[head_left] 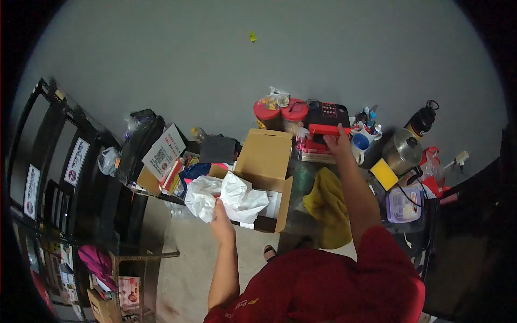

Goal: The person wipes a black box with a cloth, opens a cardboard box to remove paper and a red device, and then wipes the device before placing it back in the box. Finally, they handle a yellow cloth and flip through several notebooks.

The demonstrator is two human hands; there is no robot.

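Left hand [222, 212] is gripping white plastic wrap [226, 196] in the cardboard box [266, 161]; right hand [339, 141] is pinching a red box [326, 130] at far desk [307, 177] (crowded). Risk, I judge: the reaching arm knocking the mugs [362, 141].

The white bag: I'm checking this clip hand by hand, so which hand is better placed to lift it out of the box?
Left. The left hand already grips the white bag at the box, while the right hand is stretched far across the table on the red item.
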